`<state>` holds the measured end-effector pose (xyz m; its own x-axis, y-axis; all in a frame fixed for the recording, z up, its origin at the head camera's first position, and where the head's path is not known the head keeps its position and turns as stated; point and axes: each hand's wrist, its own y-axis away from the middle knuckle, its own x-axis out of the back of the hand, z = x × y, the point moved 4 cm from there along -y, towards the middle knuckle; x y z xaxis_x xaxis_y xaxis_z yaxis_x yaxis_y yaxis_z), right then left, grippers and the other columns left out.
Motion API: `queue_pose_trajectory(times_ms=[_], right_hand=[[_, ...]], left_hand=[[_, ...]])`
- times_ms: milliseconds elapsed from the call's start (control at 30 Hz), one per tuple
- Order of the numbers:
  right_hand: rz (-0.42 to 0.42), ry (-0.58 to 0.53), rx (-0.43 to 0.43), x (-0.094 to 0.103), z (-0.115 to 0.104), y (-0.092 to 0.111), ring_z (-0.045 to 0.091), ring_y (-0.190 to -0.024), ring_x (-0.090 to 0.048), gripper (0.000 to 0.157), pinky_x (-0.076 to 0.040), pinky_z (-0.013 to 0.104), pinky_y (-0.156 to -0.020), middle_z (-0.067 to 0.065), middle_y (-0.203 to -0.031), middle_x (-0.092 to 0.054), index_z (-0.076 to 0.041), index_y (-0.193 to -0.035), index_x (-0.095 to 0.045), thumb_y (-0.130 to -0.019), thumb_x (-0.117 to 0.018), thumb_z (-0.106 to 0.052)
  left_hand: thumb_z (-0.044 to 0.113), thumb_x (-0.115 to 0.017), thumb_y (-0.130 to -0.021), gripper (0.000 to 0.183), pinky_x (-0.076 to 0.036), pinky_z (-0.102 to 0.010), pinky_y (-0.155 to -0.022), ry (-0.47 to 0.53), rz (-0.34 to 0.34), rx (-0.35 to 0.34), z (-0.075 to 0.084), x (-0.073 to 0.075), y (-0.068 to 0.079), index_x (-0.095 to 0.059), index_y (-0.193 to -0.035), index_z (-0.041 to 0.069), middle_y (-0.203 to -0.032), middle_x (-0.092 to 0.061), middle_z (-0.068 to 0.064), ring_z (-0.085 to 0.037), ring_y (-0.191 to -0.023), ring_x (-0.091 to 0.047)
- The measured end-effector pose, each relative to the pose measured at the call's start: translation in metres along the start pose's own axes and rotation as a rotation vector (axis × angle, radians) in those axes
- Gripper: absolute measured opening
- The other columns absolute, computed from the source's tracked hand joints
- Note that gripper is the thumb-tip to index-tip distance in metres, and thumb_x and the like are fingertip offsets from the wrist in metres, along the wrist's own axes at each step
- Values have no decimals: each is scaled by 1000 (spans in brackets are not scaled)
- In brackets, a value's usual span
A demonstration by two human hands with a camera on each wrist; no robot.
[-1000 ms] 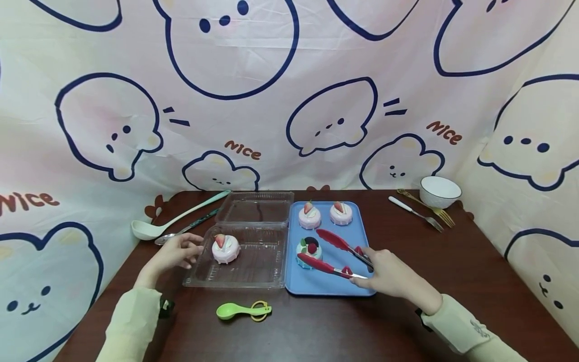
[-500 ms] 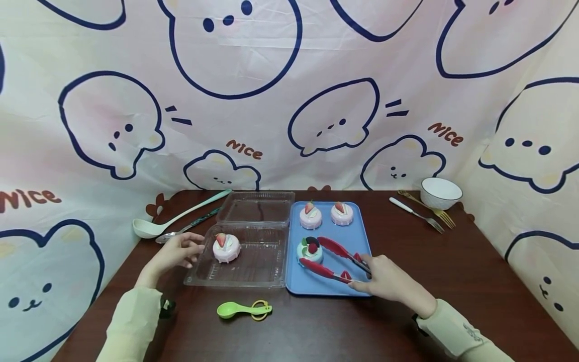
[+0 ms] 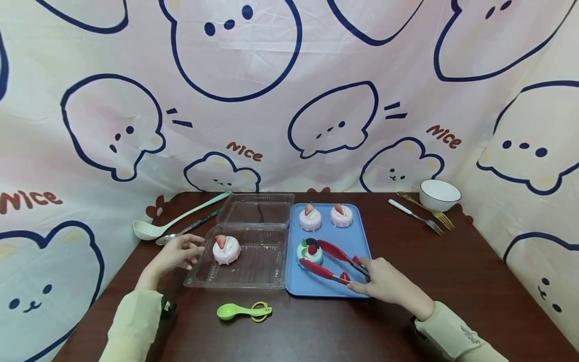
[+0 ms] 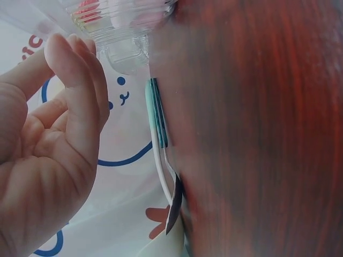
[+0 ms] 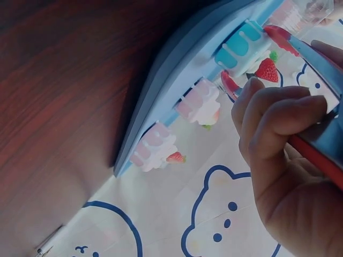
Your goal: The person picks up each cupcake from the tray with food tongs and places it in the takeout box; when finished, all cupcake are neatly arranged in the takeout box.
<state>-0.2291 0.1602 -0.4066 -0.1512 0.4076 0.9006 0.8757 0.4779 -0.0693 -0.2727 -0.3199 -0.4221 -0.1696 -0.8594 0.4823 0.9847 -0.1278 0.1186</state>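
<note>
My right hand grips a pair of red-tipped metal tongs, whose two spread tips lie on either side of a small teal cake topped with berries. That cake sits on a blue tray, in front of two pink strawberry cakes. At the left edge of a clear plastic clamshell container, my left hand has its fingers loosely bent, fingertips right by the rim. Inside the container is another pink cake with a strawberry piece, and the lid lies folded back behind.
Left of the container lie a pale green ladle and a spoon with a dark handle. A green measuring spoon is in front. Back right are a white-handled fork, a gold fork and a white bowl.
The tongs have come down and closed in slightly, from above the teal cake to about its sides. My left hand has stayed at the container's edge.
</note>
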Motion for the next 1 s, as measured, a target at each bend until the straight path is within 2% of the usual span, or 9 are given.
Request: queue_pose_trajectory(times_ms=[300, 733, 1000], right_hand=[[-5, -4, -27, -4, 1, 0, 3, -37, -32, 47, -27, 17, -35, -6, -48, -39, -3, -91, -57, -74, -70, -45], [0, -3, -18, -5, 1, 0, 3, -36, -30, 46, -27, 17, -35, -6, -47, -38, -4, -92, -58, -75, -69, -45], [49, 11, -17, -3, 1, 0, 3, -40, -29, 46, -25, 18, -36, -6, -48, -36, -3, -95, -60, -74, -71, -42]], left_hand=[[17, -58, -89, 44, -51, -32, -52, -17, 1, -20, 2, 0, 3, -43, -121, -9, -81, -57, -10, -16, -63, -54], [18, -58, -89, 44, -51, -33, -52, -50, 28, -21, 4, 0, 5, -44, -122, -8, -84, -59, -12, -18, -64, -54], [16, -58, -89, 43, -52, -33, -52, -37, 24, -34, 2, 0, 3, -45, -121, -8, -85, -60, -12, -19, -64, -55]])
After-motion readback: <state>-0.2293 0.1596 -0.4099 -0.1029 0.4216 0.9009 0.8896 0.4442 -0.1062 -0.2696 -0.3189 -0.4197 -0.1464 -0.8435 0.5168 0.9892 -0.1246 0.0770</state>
